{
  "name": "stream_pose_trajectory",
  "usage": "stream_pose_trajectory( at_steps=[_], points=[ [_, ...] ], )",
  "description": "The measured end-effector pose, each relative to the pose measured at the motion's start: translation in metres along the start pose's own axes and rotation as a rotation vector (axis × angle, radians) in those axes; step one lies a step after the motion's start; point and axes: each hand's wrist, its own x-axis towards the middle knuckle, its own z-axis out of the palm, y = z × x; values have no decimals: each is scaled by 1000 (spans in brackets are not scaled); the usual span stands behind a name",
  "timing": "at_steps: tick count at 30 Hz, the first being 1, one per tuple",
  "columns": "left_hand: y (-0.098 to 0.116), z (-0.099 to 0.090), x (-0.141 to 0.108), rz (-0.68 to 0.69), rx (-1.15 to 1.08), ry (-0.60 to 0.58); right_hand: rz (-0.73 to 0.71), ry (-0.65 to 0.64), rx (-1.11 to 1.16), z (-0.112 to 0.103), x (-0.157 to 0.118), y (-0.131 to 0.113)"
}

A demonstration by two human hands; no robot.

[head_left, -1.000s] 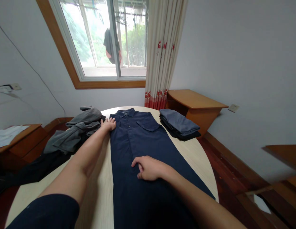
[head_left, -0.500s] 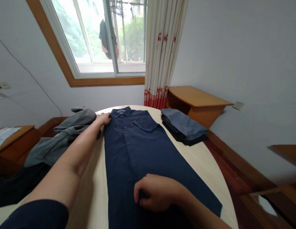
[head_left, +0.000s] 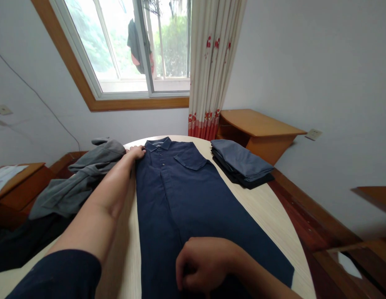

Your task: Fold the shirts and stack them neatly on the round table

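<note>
A navy shirt [head_left: 193, 195] lies lengthwise on the pale round table [head_left: 283, 220], its collar at the far end and a short sleeve folded over its upper right. My left hand [head_left: 136, 152] reaches to the shirt's far left shoulder beside the collar; its fingers rest at the fabric's edge, and whether they pinch it is unclear. Over the lower part of the shirt is my right hand [head_left: 202, 263], its fingers curled inward. What those curled fingers hold, if anything, is hidden.
Folded dark and grey-blue clothes [head_left: 241, 162] are stacked at the table's right. A heap of grey clothing [head_left: 84, 178] lies at the left. Beyond the table stand a wooden desk [head_left: 258, 122] and a curtain [head_left: 211, 66] beside the window.
My right hand has moved slightly down, toward the near side of the shirt. My left hand stays by the collar, while its forearm has shifted a little right.
</note>
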Motion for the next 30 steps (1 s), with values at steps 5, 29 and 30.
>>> stream_pose_trajectory(
  at_steps=[5, 29, 30],
  points=[
    [2, -1, 4, -133, -28, 3, 12, -12, 111, -4, 0, 0],
    [68, 41, -109, -54, 25, -91, 66, -600, 330, 18, 28, -3],
    [68, 43, -114, -48, 22, -74, 72, -634, 331, 22, 31, -5]
  ],
)
